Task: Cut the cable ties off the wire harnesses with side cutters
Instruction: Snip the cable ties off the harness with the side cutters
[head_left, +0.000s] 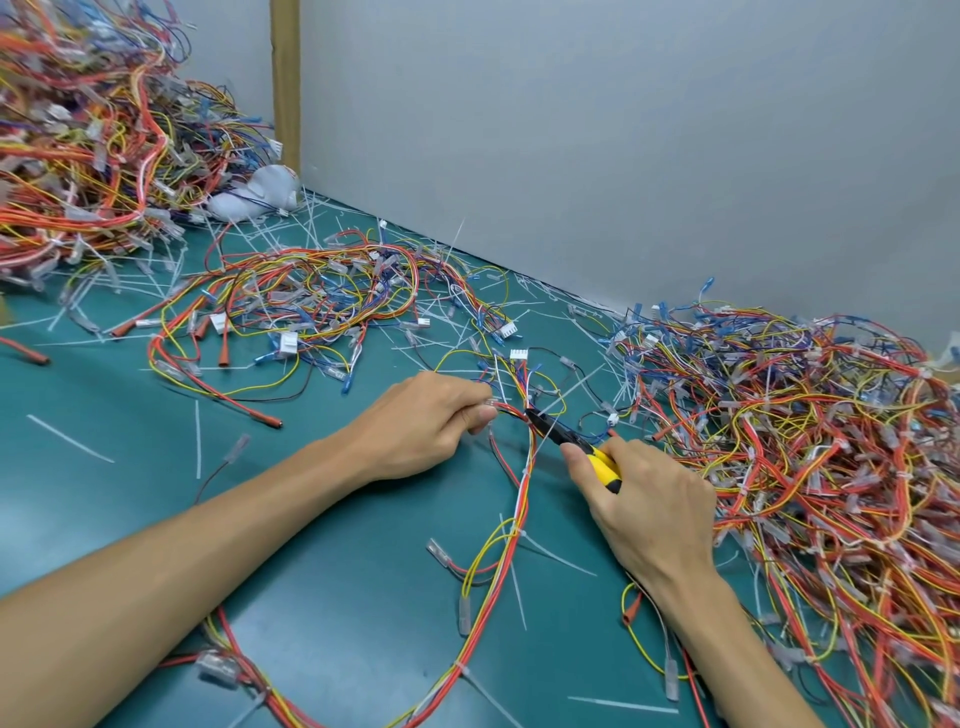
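Observation:
A wire harness of red, orange, yellow and white wires runs across the green mat from the lower left up to the middle, with white cable ties still around it. My left hand pinches the bundle near its upper end. My right hand grips the yellow-and-black handles of the side cutters. The cutters' dark jaws sit at the bundle just right of my left fingers, by a white cable tie whose tail sticks up. Whether the jaws are closed on the tie I cannot tell.
A big heap of harnesses fills the right side. Another heap rises at the back left, and a looser tangle lies in the middle. Cut tie pieces litter the green mat. A grey wall stands behind.

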